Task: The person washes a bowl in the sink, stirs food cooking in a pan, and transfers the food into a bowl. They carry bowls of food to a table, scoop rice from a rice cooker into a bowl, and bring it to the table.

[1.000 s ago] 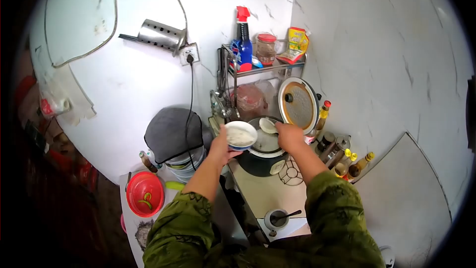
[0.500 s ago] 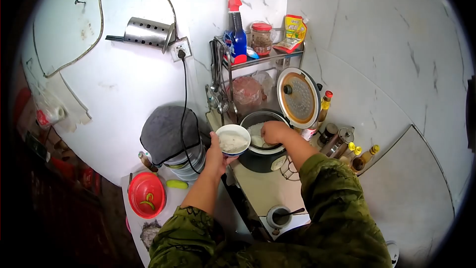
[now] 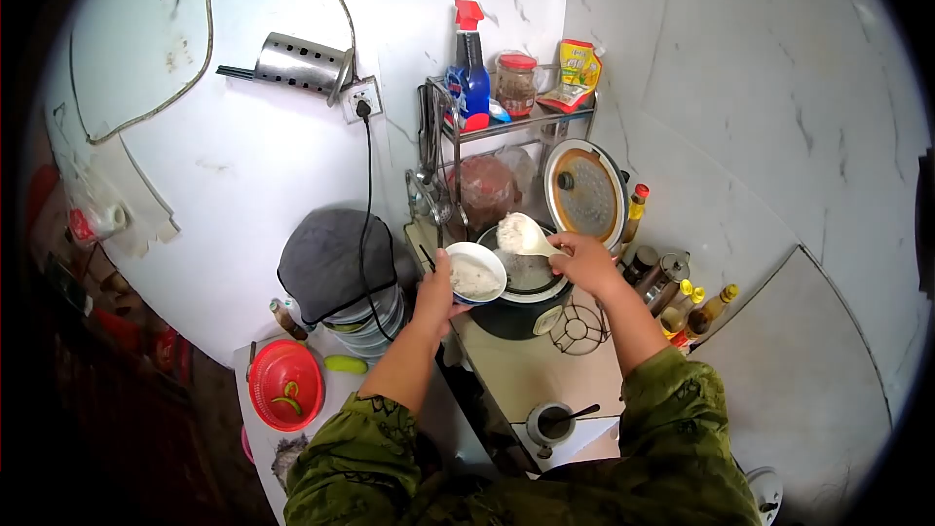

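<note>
My left hand [image 3: 435, 300] is closed around the side of a white bowl [image 3: 495, 294] with cooked rice [image 3: 471, 278] in it. In my right hand [image 3: 582, 263] is a pale rice paddle [image 3: 534, 240], its head heaped with white rice. The paddle is above the open rice cooker [image 3: 516, 319], just right of the bowl. Steam or glare blurs the inside of the pot. The cooker's lid [image 3: 589, 193] stands raised behind it, with brownish stains on its inner face.
A metal rack [image 3: 526, 121] with a spray bottle and jar stands behind. Sauce bottles [image 3: 719, 304] line the right wall. A wire stand [image 3: 579, 331] and a cup with a spoon [image 3: 551, 423] are nearer me. A red basket [image 3: 285, 370] holds green peppers at left.
My right hand has come up out of the cooker and moved right, bringing the rice paddle with rice into view. The bowl has shifted slightly right and tilted.
</note>
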Available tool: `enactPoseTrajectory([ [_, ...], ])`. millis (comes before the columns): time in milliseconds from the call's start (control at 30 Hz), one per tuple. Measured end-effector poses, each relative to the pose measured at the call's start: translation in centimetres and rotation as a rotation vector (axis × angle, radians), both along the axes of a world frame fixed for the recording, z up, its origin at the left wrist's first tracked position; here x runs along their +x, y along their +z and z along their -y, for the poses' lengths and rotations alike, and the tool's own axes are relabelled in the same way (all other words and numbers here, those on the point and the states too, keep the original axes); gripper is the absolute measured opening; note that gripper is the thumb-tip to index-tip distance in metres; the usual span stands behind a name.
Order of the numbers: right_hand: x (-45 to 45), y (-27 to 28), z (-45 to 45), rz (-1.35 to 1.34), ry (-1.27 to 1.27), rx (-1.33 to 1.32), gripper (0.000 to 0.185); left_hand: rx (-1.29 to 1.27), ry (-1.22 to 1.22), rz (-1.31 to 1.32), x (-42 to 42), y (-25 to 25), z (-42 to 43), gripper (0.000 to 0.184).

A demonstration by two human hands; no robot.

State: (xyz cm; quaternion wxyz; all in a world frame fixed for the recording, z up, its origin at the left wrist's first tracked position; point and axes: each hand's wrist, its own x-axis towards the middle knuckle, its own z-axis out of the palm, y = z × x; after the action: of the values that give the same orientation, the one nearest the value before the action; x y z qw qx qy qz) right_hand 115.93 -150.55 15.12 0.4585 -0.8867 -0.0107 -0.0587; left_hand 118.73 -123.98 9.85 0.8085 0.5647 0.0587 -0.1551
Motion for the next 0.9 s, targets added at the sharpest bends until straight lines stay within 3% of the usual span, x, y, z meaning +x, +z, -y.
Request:
enactPoseTrajectory([
  [33,-1.0,0.6,-1.2,0.161,0.018,-0.004,0.030,0.028,0.025,-0.001,0.0,0.0,0.2,0.067],
  [100,-4.7,3.6,-5.2,0.203,-0.012,-0.289,0.042,0.012,0.013,0.010,0.4,-0.4,0.4,0.068],
  [167,-5.2,0.5,-6.7,0.504,0.062,-0.754,0.049,-0.003,0.005,0.021,0.2,-0.4,0.7,0.069],
  [233,-6.3,-1.1,-8.6,0.548,0.131,-0.822,0.056,-0.049,0.047,0.035,-0.3,-0.4,1.1,0.071],
  [367,-6.8,0.8,-7.6,0.581,0.144,-0.782,0.058,-0.085,0.079,-0.030,-1.1,-0.8,0.7,0.065],
  [433,-6.7,2.7,-6.7,0.578,0.059,-0.777,0.054,-0.149,0.062,-0.034,-1.2,-0.9,0.3,0.064],
  [500,-6.5,3.8,-5.6,0.617,-0.135,-0.611,0.054,-0.229,0.033,-0.019,-1.4,-1.2,-0.4,0.064],
  [633,-5.2,-1.3,-2.4,0.582,-0.192,-0.672,0.049,-0.271,0.044,-0.033,-2.7,-0.8,-2.0,0.065],
  [700,-5.5,-3.7,-0.8,0.225,-0.026,-0.939,0.047,-0.322,0.070,-0.007,-3.8,-0.9,-3.3,0.065],
  [767,-6.0,-2.2,-0.6,0.249,-0.109,-0.880,0.045,-0.318,0.088,-0.012,-5.9,-0.1,-4.7,0.066],
  [833,-5.6,0.0,0.2,0.573,-0.309,-0.569,0.046,-0.324,0.073,0.017,-7.2,-0.6,-6.6,0.068],
  [900,-5.3,3.9,0.6,0.586,-0.496,-0.434,0.042,-0.337,0.076,0.023,-8.8,-1.5,-8.7,0.067],
])
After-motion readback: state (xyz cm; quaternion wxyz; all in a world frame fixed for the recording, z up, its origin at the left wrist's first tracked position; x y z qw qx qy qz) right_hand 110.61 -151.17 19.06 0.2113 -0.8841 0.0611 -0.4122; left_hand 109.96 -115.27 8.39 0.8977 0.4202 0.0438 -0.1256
